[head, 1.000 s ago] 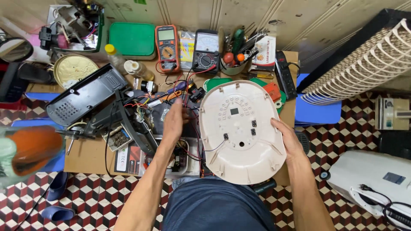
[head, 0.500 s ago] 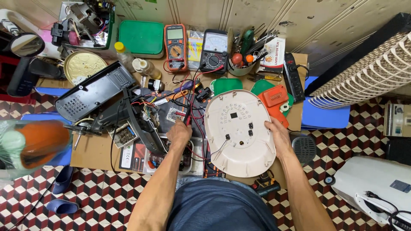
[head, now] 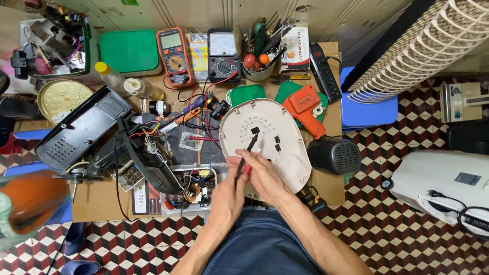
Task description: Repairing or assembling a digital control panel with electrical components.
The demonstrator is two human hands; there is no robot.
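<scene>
Cream plastic made up the big oval cover (head: 267, 137) that lay flat on the worktop (head: 326, 188), near its right end. Both hands met over the near edge of the cover. The left hand (head: 229, 196) had its fingers closed around a thin dark tool (head: 248, 149). The tool pointed away from the person, and its tip sat by a small dark slot in the middle of the cover. The right hand (head: 265, 175) lay just beside the left one, resting on the cover. Its fingers were bent and touched the tool too, but I could not tell how tightly they held it.

Just left of the hands sat an open tray of wires and small parts (head: 191, 188). Farther left, a black machine part (head: 84, 130) lay tilted, with wires running out of it. An orange tool (head: 305, 109) lay at the far right side of the cover, touching its edge. A round black speaker (head: 333, 155) sat at the right of the cover, near the worktop's edge.

At the far side of the worktop stood an orange meter (head: 174, 53) and a black meter (head: 224, 56), side by side. A green lid (head: 130, 51) lay left of them. A cup of tools (head: 260, 63) stood right of the black meter. A white fan guard (head: 428, 46) leaned off to the far right, over the checked floor (head: 402, 244).
</scene>
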